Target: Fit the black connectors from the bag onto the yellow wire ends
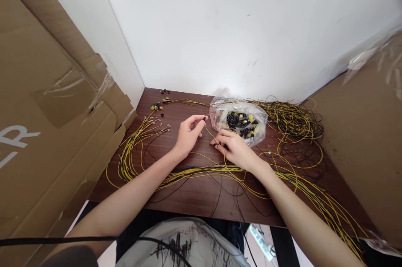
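My left hand is closed in a pinch on a small black connector, its thumb and forefinger together. From those fingertips a yellow wire runs down past the fingers of my right hand. The right hand is closed, fingers curled low over the table; what lies between them is hidden. Just behind it is a clear plastic bag, open at the top, holding many black and yellow pieces. Below both hands a long bundle of yellow and black wires stretches across the table.
A tangled wire heap lies at the right rear. Several loose black and yellow pieces sit at the left rear, above wire ends with small pale tips. Cardboard flanks the brown table; a white wall stands behind.
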A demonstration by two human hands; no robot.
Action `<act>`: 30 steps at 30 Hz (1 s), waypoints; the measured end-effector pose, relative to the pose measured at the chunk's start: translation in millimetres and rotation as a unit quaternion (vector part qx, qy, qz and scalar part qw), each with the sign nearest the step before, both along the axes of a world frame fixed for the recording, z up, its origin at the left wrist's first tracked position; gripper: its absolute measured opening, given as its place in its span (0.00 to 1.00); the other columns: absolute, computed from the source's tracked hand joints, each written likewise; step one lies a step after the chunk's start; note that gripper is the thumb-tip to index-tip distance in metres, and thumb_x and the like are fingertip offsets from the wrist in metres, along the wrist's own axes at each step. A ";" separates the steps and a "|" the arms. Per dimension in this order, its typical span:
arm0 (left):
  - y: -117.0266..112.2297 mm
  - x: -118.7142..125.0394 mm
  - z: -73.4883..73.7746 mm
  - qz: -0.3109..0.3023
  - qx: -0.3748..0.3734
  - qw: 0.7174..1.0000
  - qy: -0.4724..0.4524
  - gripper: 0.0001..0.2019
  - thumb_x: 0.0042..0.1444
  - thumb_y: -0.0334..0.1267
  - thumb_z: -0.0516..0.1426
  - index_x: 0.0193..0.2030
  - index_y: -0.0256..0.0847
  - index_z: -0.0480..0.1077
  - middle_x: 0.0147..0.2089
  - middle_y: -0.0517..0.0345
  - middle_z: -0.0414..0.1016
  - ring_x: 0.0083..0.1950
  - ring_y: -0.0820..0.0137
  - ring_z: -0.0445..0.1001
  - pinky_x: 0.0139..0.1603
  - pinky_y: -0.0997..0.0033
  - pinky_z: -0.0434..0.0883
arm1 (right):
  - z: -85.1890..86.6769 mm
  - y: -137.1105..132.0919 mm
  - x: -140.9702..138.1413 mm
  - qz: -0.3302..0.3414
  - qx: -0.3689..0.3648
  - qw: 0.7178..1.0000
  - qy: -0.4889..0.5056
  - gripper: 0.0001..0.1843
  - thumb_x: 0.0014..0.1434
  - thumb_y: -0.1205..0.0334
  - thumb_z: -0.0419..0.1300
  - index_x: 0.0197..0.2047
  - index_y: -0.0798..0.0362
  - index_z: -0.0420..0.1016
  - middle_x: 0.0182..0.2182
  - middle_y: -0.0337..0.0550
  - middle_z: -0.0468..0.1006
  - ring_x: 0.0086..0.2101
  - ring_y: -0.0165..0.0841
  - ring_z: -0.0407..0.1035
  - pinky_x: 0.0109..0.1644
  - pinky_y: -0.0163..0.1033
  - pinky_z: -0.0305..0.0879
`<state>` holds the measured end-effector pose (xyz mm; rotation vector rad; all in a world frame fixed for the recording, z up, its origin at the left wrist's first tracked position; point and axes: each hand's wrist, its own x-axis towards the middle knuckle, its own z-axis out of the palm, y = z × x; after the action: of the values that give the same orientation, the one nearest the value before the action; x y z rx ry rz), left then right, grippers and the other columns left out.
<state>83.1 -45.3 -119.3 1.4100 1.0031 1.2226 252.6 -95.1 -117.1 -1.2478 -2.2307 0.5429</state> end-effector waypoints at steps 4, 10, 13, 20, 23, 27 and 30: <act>1.6 -1.2 -3.2 0.001 0.043 0.998 0.038 0.09 0.52 0.37 0.56 0.39 0.36 0.73 0.35 0.56 0.72 0.27 0.78 0.64 0.26 0.78 0.65 | 4.3 5.8 12.3 -0.098 0.029 0.992 0.075 0.09 0.57 0.69 0.54 0.36 0.52 0.75 0.35 0.44 0.71 0.31 0.31 0.66 0.36 0.38 0.63; -1.6 -0.7 -5.4 -0.043 0.109 0.990 0.077 0.13 0.52 0.34 0.56 0.46 0.38 0.69 0.33 0.58 0.67 0.31 0.76 0.64 0.27 0.80 0.64 | 4.5 13.9 30.4 -0.240 0.051 0.959 0.139 0.08 0.55 0.64 0.57 0.37 0.54 0.76 0.44 0.49 0.72 0.32 0.33 0.69 0.35 0.40 0.66; -3.6 -1.0 -3.6 -0.065 0.120 0.986 0.099 0.15 0.53 0.34 0.56 0.49 0.39 0.66 0.33 0.59 0.67 0.30 0.77 0.63 0.29 0.80 0.64 | 4.5 12.6 23.4 -0.221 0.050 0.960 0.163 0.10 0.57 0.59 0.56 0.38 0.53 0.76 0.46 0.49 0.72 0.37 0.34 0.69 0.38 0.40 0.66; -7.3 -1.3 1.1 -0.125 0.147 0.971 0.143 0.14 0.52 0.35 0.57 0.46 0.39 0.68 0.34 0.58 0.68 0.31 0.75 0.65 0.31 0.76 0.65 | 6.8 3.7 0.4 -0.164 0.000 0.972 0.167 0.12 0.59 0.56 0.55 0.32 0.55 0.75 0.28 0.41 0.75 0.27 0.29 0.64 0.31 0.34 0.58; -5.3 -3.7 3.9 -0.118 0.165 0.972 0.119 0.11 0.57 0.41 0.53 0.35 0.37 0.73 0.38 0.53 0.71 0.38 0.70 0.68 0.41 0.71 0.66 | 6.5 3.7 2.0 -0.181 -0.011 0.969 0.167 0.12 0.58 0.56 0.55 0.30 0.55 0.74 0.25 0.39 0.74 0.25 0.28 0.62 0.30 0.34 0.55; 1.5 -9.2 6.5 -0.064 0.118 0.989 0.058 0.25 0.63 0.42 0.42 0.23 0.38 0.73 0.31 0.51 0.75 0.43 0.66 0.69 0.51 0.67 0.63 | 7.4 5.4 6.6 -0.205 -0.036 0.957 0.200 0.14 0.58 0.54 0.55 0.30 0.56 0.74 0.23 0.39 0.72 0.24 0.28 0.60 0.29 0.34 0.54; 5.0 -12.0 6.7 -0.044 0.053 0.997 0.046 0.19 0.60 0.38 0.44 0.35 0.36 0.75 0.16 0.56 0.69 0.40 0.64 0.70 0.49 0.67 0.64 | 8.3 5.7 7.4 -0.207 -0.047 0.954 0.213 0.15 0.58 0.54 0.55 0.30 0.57 0.73 0.23 0.39 0.71 0.25 0.28 0.61 0.29 0.34 0.55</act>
<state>71.1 -40.3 -112.6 1.5892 0.9391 1.1696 260.0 -89.5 -108.8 -1.4359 -1.5512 0.6788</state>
